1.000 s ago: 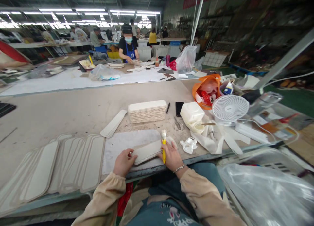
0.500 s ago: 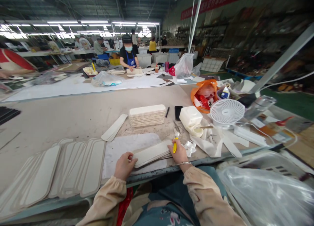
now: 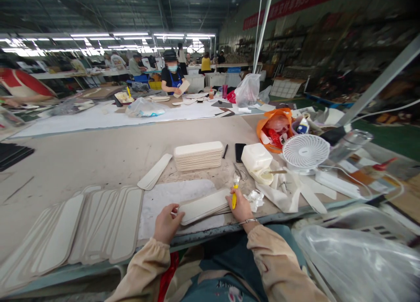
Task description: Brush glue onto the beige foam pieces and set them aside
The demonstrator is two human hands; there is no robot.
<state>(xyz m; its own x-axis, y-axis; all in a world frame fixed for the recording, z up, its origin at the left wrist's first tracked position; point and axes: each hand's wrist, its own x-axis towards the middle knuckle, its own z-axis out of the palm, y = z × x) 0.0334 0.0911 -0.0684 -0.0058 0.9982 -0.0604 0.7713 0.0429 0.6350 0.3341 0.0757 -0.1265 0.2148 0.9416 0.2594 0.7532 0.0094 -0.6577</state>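
Observation:
A small pile of long cream panels with rounded corners (image 3: 205, 207) lies in front of me on a white sheet (image 3: 157, 201). My left hand (image 3: 168, 222) pinches its left end between thumb and fingers. At the other end, my right hand (image 3: 242, 206) is closed round a yellow-handled tool (image 3: 234, 199), its fingers also touching the panels. The tool's pale tip points away from me; its kind is unclear. Beyond the sheet stand a neat stack of similar panels (image 3: 198, 157) and a few loose panels (image 3: 155, 171). Many more panels (image 3: 124, 223) are fanned out on the left.
Right of the stack are a black pen-like stick (image 3: 225, 151), a dark phone (image 3: 240, 152), scissors (image 3: 242, 174) and a white plastic container (image 3: 257, 157). A white fan (image 3: 306, 152) and orange bag (image 3: 274, 127) stand farther right. Across the table, a masked co-worker (image 3: 173, 77) holds a panel.
My hands keep the same grip on the panels and tool. The view has shifted slightly. Across the table, the co-worker has raised a panel.

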